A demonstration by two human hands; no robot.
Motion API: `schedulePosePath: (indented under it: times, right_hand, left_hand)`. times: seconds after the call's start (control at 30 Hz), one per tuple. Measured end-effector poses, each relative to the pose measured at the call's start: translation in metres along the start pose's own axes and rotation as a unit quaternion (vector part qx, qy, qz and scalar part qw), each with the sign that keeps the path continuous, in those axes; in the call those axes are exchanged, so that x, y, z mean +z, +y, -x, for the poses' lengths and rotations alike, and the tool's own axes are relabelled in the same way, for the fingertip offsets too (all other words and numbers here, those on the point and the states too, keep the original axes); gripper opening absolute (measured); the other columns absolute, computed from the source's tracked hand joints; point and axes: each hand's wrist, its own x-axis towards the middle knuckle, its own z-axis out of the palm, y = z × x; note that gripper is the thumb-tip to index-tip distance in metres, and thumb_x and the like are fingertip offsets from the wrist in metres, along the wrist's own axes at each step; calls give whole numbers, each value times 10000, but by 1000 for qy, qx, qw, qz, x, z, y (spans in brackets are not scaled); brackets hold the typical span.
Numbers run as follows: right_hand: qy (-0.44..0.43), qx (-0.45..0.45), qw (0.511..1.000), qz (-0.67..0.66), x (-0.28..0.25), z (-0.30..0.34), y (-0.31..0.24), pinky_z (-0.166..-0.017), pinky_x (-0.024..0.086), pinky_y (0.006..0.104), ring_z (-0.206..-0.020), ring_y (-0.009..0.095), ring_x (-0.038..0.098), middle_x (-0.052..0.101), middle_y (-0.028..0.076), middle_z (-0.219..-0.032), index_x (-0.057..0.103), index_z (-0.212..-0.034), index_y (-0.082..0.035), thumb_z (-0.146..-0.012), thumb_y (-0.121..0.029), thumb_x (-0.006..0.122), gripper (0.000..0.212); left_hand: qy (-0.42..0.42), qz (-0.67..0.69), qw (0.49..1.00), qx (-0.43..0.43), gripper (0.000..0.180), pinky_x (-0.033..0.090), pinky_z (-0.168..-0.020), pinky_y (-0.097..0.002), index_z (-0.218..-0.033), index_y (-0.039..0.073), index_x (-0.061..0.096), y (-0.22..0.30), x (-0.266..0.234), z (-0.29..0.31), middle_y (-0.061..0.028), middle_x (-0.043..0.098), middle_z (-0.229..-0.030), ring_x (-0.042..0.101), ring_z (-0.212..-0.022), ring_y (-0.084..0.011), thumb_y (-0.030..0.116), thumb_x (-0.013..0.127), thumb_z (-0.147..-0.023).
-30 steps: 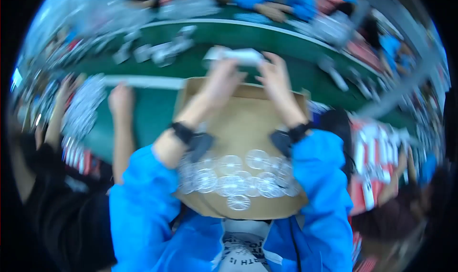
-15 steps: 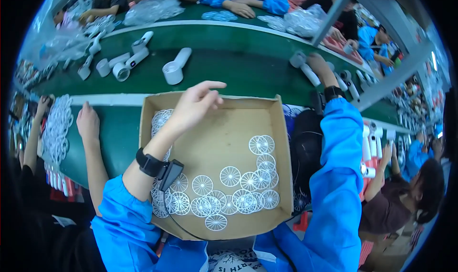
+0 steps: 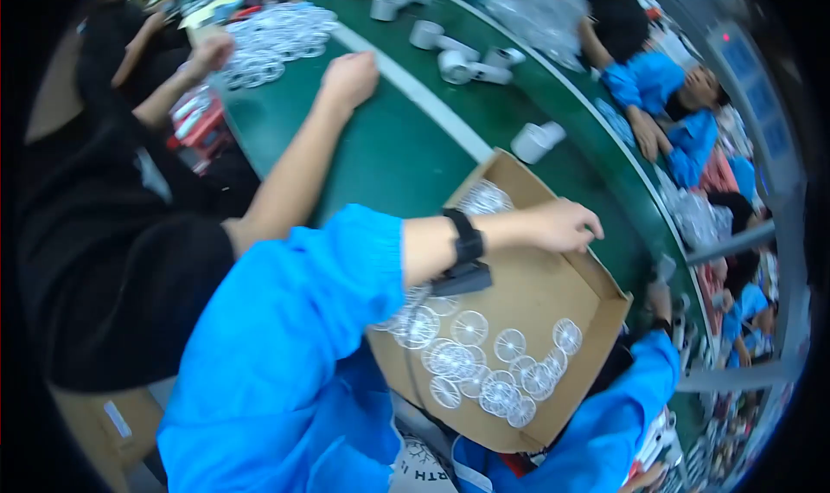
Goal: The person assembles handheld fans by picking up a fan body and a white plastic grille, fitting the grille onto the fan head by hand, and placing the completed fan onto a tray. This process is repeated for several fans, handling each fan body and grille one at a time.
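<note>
My left hand is over the far edge of a shallow cardboard box, empty, its fingers loosely bent and apart. A black band with a small device is strapped to its wrist. Inside the box lie several white spoked round grilles, some overlapping, with a heap of them in the far left corner. Beyond the box's right side, my right hand is at the green belt, small and blurred. It appears closed around a white handheld fan body, whose rounded end sticks out past the fingers.
White fan bodies lie on the green belt. At left, a co-worker's bare forearm and fist rest on a green table, near piled white rings. Co-workers in blue sleeves sit across the belt; a metal post stands at right.
The whole view has swung left and tilted, so the box appears slanted. My left hand has stayed by the box's far edge, its pointing finger now more bent. My right hand remains beside the fan body.
</note>
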Motion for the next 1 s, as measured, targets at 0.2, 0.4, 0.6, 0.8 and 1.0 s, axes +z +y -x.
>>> schedulePosePath:
  times: [0.2,0.4,0.6,0.8,1.0]
  right_hand:
    - [-78,90,810,-574,-89,85,-178,-506,457,268,-549,161,561,594,58,-701,528,-1009,-65,-965,-331,437,284]
    - [-420,-314,849,-70,-121,212,-318,-648,513,332,-667,215,625,626,101,-762,601,-1072,-44,-925,-335,548,330]
    - [-281,-592,755,-30,-26,286,-356,-986,380,445,-1160,371,453,492,168,-1249,489,-1250,-71,-810,-294,672,526]
    - [-221,-643,730,-69,-13,305,-356,-968,404,435,-1158,359,459,504,165,-1203,505,-1213,-61,-780,-282,694,522]
    - [-243,-619,737,-123,-3,307,-355,-948,427,434,-1142,343,477,499,164,-1182,501,-1187,-55,-745,-185,728,514]
  left_hand:
    - [-50,83,994,-56,354,513,-703,-305,-1148,-8,586,-1,1,-4,-98,687,-926,644,-767,-154,256,505,-926]
    - [217,310,923,-75,391,523,-632,-318,-1064,7,510,-2,-12,-7,-88,621,-868,625,-730,-143,233,705,-811]
    - [230,311,919,-70,437,505,-588,-302,-1101,10,471,23,-21,-3,-75,569,-879,585,-719,-151,189,703,-776]
    - [267,247,924,-116,411,494,-621,-297,-1080,-2,482,17,-20,1,-59,540,-873,573,-753,-152,206,669,-780]
    - [187,289,925,-160,555,518,-618,-310,-1190,11,351,3,-35,-1,-96,537,-901,584,-752,-178,204,679,-785]
